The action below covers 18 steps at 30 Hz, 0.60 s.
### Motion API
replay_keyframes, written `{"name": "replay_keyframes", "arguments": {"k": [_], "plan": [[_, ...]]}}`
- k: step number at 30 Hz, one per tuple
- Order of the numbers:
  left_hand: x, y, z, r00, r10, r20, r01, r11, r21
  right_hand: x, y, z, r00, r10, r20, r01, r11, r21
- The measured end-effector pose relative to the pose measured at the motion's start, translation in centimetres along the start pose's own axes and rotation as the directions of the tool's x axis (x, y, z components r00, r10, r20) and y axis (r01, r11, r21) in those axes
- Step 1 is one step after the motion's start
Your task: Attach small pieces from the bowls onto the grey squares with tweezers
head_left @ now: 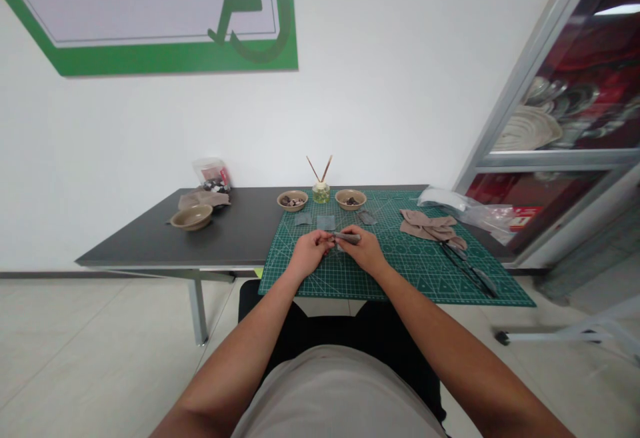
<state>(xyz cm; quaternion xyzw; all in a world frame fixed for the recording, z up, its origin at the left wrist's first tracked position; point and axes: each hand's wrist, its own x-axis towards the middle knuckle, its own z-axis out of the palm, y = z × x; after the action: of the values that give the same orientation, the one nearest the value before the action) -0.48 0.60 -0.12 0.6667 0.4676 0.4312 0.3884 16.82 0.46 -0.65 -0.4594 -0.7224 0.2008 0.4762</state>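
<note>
Both my hands meet over the green cutting mat [425, 271]. My left hand [307, 253] and my right hand [363, 249] are closed on a small grey fabric piece [346, 238], rolled or folded, held between their fingers. Beyond them on the mat lie small grey fabric squares [326, 222]. Two tan bowls of small dark pieces [293, 201] [351, 199] stand at the mat's far edge, with a reed diffuser bottle [321, 191] between them.
Beige stockings [430, 227] and black scissors [470, 270] lie on the mat's right side. A clear plastic bag [465, 208] lies at the far right. On the dark table [225, 235] to the left are an empty bowl [191, 217], cloth and a packet [213, 175].
</note>
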Motion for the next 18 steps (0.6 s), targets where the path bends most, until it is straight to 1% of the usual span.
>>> {"name": "replay_keyframes", "arguments": {"k": [2, 8, 11, 14, 18], "plan": [[-0.12, 0.14, 0.02, 1.000, 0.006, -0.015, -0.006, 1.000, 0.019, 0.12, 0.02, -0.03, 1.000, -0.012, -0.002, 0.012, 1.000, -0.013], [-0.27, 0.24, -0.03, 1.000, 0.020, -0.012, -0.020, 0.999, 0.028, 0.22, 0.16, 0.06, 0.993, -0.093, 0.067, 0.093, 0.996, -0.003], [-0.35, 0.26, -0.08, 0.999, 0.034, -0.008, -0.033, 0.997, 0.066, 0.18, 0.14, 0.01, 0.994, -0.075, 0.081, 0.077, 0.997, -0.024], [-0.46, 0.39, -0.10, 1.000, 0.027, 0.009, -0.027, 0.996, 0.087, 0.10, 0.05, -0.08, 0.997, -0.045, 0.061, 0.047, 0.998, -0.028], [-0.47, 0.38, -0.10, 1.000, 0.021, 0.001, -0.021, 0.996, 0.086, 0.06, -0.08, -0.06, 0.997, -0.050, 0.056, 0.052, 0.998, -0.032]]}}
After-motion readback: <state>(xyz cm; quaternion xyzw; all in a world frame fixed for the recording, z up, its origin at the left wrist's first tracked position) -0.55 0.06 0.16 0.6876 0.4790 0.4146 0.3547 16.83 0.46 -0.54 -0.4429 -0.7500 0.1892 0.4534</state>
